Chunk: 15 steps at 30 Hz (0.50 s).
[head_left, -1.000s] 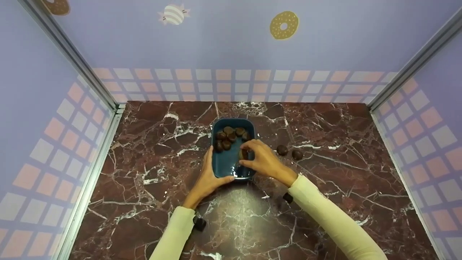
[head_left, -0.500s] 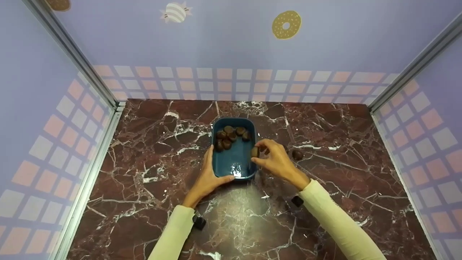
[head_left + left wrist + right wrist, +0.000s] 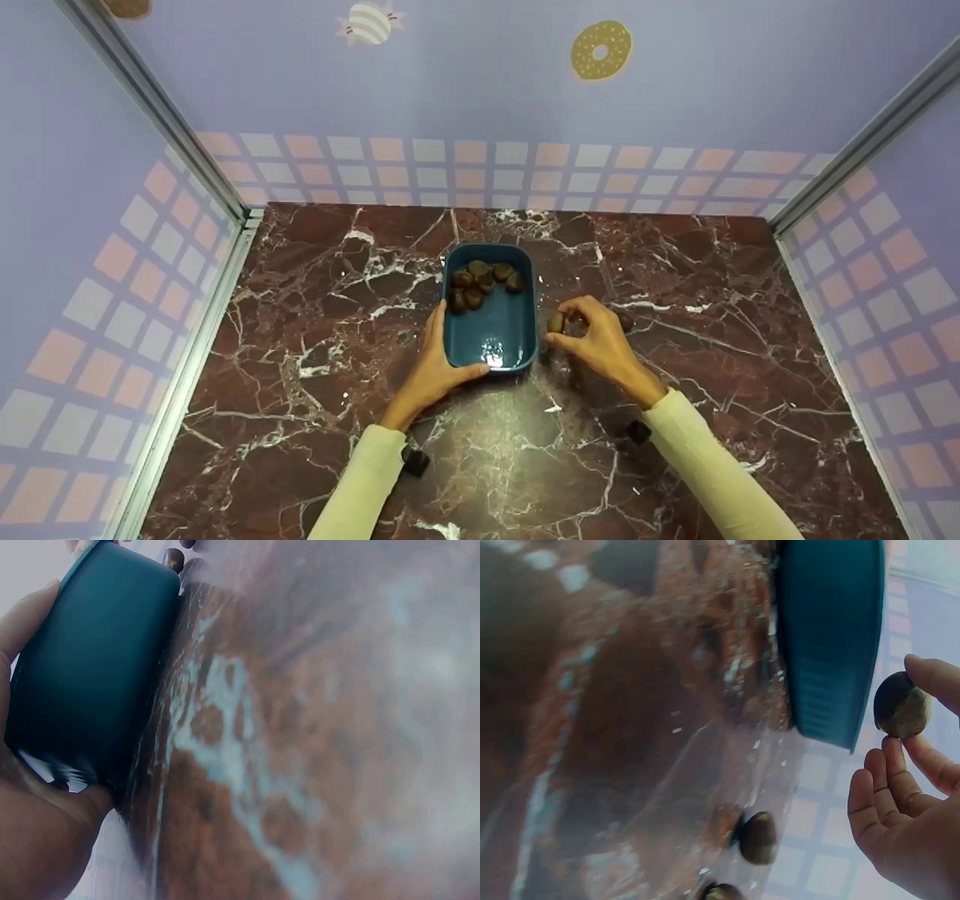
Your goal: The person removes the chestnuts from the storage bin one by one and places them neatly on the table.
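Note:
A dark teal rectangular box (image 3: 491, 330) stands on the marbled table. Several brown chestnuts (image 3: 474, 300) cluster in its far end. My left hand (image 3: 435, 367) holds the box at its near left corner, fingers along the left wall and thumb at the near rim; in the left wrist view the thumb (image 3: 94, 802) meets the near end. Just outside the right wall, my right hand (image 3: 600, 341) pinches one chestnut (image 3: 902, 705) between thumb and fingertips. Beyond that hand another chestnut (image 3: 625, 320) lies partly hidden on the table.
Lower in the right wrist view, two loose chestnuts show on the table, one whole chestnut (image 3: 758, 838) and one cut off by the frame edge. Patterned lilac walls (image 3: 480, 90) enclose the table (image 3: 337, 450) at the back and both sides.
Carrying its chestnut, my right hand has moved right, from above the box to outside its right wall. It now covers part of the table where loose chestnuts lay. My left hand stays put.

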Tool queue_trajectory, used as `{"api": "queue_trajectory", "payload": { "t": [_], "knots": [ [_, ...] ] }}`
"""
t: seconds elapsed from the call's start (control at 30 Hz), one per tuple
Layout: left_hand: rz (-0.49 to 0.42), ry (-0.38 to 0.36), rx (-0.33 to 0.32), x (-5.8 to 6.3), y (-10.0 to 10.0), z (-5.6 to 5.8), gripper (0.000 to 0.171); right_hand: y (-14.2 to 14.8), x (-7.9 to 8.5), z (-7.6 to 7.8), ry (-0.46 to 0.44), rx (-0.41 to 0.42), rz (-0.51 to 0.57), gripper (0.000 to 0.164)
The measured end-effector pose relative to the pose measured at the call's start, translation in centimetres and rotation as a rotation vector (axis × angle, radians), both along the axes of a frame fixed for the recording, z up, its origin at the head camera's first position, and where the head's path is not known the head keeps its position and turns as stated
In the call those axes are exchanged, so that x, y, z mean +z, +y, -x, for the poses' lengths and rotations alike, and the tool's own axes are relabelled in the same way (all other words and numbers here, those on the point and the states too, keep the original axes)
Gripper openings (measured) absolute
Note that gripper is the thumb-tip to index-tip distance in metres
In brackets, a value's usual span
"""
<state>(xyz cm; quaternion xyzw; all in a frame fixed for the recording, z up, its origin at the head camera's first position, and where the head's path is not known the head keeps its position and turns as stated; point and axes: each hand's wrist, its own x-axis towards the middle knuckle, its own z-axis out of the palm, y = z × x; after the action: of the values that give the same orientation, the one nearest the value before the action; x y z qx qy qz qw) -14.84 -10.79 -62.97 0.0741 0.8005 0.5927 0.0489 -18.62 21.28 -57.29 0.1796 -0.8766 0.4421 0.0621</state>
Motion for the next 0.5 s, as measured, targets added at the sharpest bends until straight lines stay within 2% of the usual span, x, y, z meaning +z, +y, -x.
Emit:
{"api": "queue_trajectory", "payload": {
  "t": [0.2,0.5],
  "knots": [
    [0.012,0.002,0.001,0.1,0.0,0.0,0.147,1.1,-1.5,-0.8,-0.003,-0.071,-0.026,0.038],
    [-0.018,0.01,-0.016,-0.1,-0.2,0.0,0.147,2.4,-3.4,-1.5,-0.059,-0.119,-0.023,0.036]
  ]
}}
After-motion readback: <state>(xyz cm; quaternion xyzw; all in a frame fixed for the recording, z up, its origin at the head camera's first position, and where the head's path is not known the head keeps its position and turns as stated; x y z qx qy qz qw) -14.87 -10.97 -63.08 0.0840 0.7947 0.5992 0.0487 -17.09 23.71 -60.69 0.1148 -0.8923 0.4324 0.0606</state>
